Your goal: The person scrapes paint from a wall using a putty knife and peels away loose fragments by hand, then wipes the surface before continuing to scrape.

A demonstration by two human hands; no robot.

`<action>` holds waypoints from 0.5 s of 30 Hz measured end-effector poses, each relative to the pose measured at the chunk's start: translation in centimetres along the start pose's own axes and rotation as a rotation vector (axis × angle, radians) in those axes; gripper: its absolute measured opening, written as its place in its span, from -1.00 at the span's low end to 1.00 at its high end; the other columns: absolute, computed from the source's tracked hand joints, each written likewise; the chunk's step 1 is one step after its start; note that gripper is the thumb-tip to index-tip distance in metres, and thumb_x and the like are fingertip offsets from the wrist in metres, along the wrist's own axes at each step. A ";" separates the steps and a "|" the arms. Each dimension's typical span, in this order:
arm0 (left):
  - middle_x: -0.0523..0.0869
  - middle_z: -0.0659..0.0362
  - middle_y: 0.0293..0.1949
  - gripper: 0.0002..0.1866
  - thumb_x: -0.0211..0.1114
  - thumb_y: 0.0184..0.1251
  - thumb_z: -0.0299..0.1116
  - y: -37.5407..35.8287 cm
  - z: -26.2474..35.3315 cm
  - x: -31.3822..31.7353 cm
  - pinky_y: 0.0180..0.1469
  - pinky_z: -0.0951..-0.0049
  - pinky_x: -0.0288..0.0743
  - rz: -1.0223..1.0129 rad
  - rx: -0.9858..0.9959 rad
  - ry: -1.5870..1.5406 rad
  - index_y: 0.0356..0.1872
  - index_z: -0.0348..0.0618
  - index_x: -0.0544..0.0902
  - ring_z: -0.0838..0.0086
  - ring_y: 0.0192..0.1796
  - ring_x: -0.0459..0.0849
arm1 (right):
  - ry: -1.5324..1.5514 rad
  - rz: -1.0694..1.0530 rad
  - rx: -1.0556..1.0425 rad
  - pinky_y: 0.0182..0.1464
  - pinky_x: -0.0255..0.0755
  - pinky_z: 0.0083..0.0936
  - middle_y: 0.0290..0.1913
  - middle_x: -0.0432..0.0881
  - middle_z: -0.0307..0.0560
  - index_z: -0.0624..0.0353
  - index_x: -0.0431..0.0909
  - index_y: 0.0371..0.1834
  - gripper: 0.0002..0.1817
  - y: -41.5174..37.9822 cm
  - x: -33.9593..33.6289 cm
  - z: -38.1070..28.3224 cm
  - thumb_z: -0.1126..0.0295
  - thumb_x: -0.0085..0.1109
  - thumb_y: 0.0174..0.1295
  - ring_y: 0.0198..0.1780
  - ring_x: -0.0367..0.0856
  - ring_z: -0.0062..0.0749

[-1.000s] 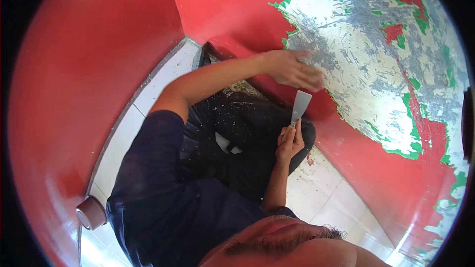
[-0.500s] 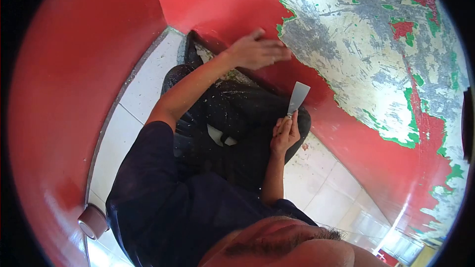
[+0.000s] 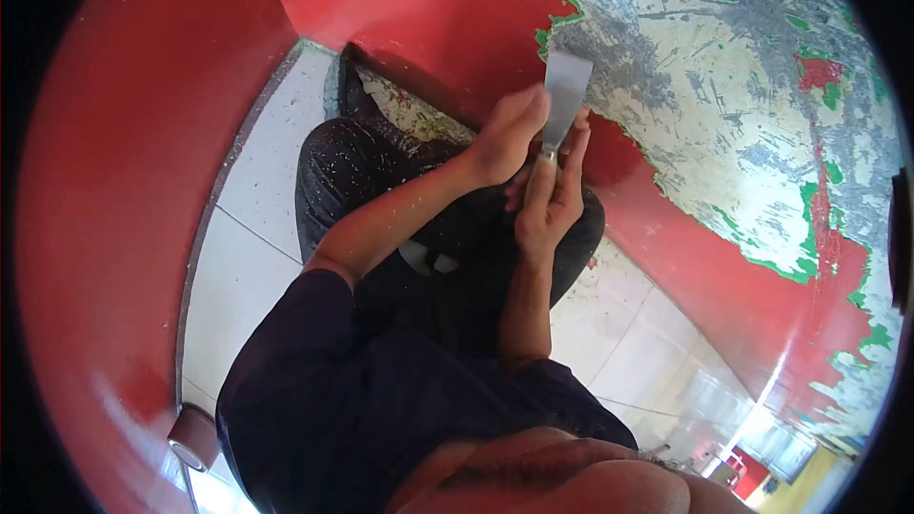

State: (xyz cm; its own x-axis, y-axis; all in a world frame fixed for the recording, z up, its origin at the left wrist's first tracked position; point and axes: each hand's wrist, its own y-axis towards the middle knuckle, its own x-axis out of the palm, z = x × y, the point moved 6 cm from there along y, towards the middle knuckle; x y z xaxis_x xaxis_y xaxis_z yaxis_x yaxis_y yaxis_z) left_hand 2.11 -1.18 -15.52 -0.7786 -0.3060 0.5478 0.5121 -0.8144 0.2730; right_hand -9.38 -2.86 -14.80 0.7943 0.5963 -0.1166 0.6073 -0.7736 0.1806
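My right hand [image 3: 552,205] is wrapped round the handle of a putty knife [image 3: 568,84], whose flat metal blade points up toward the wall. One finger of this hand reaches up along the blade's right side. Close against the blade's left edge is my left hand [image 3: 509,138], slightly blurred, its thumb raised; its other fingers are hidden behind the blade and hand. Beyond the blade is the red wall [image 3: 633,157], with a large scraped patch [image 3: 705,133] of bare white and grey, fringed with green paint.
My crossed legs in dark trousers [image 3: 347,167] rest on white floor tiles [image 3: 249,224]. A dark, debris-strewn opening [image 3: 414,114] lies at the wall's foot. Another red wall [image 3: 124,181] curves along the left, with a brown round object [image 3: 194,438] near it.
My left hand has come down and right from beside the wall to the blade. My right hand has raised the putty knife toward the wall, meeting it.
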 end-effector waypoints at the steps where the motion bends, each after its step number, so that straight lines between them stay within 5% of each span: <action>1: 0.66 0.00 -0.11 -0.38 -0.22 0.54 0.13 0.9 0.2 0.3 0.03 0.28 0.57 0.020 -0.072 -0.134 0.07 -0.30 0.48 0.25 -0.05 0.70 | -0.096 0.010 -0.078 -0.46 0.37 -0.68 -0.42 0.55 -0.15 0.30 0.24 0.42 -0.49 0.4 0.3 -0.5 0.52 -0.06 0.40 -0.53 0.46 -0.64; 8: 0.68 -0.03 -0.22 -0.52 -0.09 0.54 0.01 4.4 1.4 2.5 -0.01 0.09 0.62 -0.111 -0.247 -0.631 -0.07 -0.27 0.52 0.01 -0.09 0.71 | -0.527 0.073 -0.288 -0.19 0.49 -0.54 -0.17 0.66 0.15 0.33 0.37 0.32 -0.52 1.4 1.0 -3.7 0.59 0.01 0.30 -0.23 0.68 -0.26; 12: 0.64 0.03 -0.33 -0.54 -0.08 0.54 0.02 3.7 -0.5 2.3 -0.11 0.17 0.62 -0.266 -0.308 -0.718 -0.14 -0.25 0.52 0.14 -0.24 0.71 | -0.740 0.096 -0.522 -0.14 0.52 -0.47 -0.11 0.66 0.23 0.33 0.40 0.29 -0.54 1.8 1.0 -5.6 0.58 0.02 0.28 -0.14 0.72 -0.18; 15: 0.60 0.08 -0.37 -0.55 -0.07 0.54 0.02 3.7 -0.9 2.5 -0.19 0.24 0.59 -0.284 -0.272 -0.799 -0.17 -0.22 0.50 0.27 -0.35 0.66 | -0.789 0.066 -0.414 -0.17 0.53 -0.40 -0.13 0.66 0.26 0.33 0.41 0.28 -0.54 2.1 1.3 -4.8 0.56 0.02 0.28 -0.18 0.72 -0.07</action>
State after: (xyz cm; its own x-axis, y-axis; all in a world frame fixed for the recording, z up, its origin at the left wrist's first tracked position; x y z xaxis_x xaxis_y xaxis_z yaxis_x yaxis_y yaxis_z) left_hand 1.70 -5.42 -13.87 -0.3255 0.2774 0.9039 0.1552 -0.9273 0.3405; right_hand -7.16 -2.62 -9.86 0.7012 0.1143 -0.7037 0.6263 -0.5704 0.5314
